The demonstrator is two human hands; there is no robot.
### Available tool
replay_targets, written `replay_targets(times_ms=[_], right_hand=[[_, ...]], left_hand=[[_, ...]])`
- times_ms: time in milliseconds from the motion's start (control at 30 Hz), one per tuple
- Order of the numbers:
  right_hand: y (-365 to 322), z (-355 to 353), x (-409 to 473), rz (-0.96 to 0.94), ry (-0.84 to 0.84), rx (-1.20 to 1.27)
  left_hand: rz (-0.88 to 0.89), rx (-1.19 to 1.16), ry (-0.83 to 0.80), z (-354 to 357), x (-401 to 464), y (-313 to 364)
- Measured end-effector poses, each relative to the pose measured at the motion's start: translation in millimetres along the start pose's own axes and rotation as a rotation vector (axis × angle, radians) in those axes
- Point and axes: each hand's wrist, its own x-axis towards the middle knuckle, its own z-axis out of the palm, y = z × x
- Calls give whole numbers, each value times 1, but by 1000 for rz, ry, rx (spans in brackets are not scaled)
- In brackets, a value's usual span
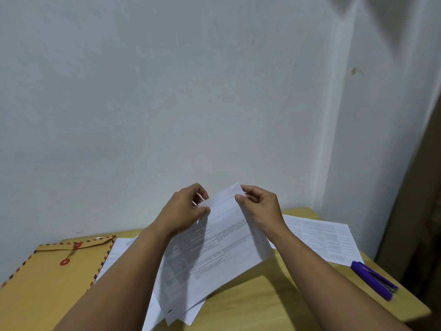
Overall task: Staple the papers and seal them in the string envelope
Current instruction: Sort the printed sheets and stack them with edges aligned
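Observation:
Several printed white sheets [214, 247] are lifted off the yellow table, tilted, their lower ends fanned out near the front edge. My left hand [183, 210] pinches the stack's top left corner. My right hand [259, 206] pinches the top right edge, thumb on the front face. A brown string envelope [47, 278] with red string discs and a striped border lies flat at the left, its flap closed. A purple stapler [373, 279] lies on the table at the right, apart from both hands.
Another printed sheet [319, 237] lies flat on the table [262, 302] behind my right arm. More white paper [117, 249] lies beside the envelope. A white wall stands close behind the table, and the table's right edge falls off near the stapler.

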Motion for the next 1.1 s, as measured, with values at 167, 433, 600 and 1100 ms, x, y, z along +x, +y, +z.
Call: replay_targets(times_ms=[167, 433, 600, 1100], right_hand=[[1, 1, 1, -10, 29, -11], [-4, 5, 8, 32, 16, -47], [-1, -1, 8, 205, -113, 33], [109, -11, -4, 306, -104, -25]], left_hand=[[27, 11, -6, 4, 0, -1], [-8, -3, -74, -7, 11, 7], [-71, 31, -116, -10, 27, -1], [-188, -38, -95, 67, 20, -71]])
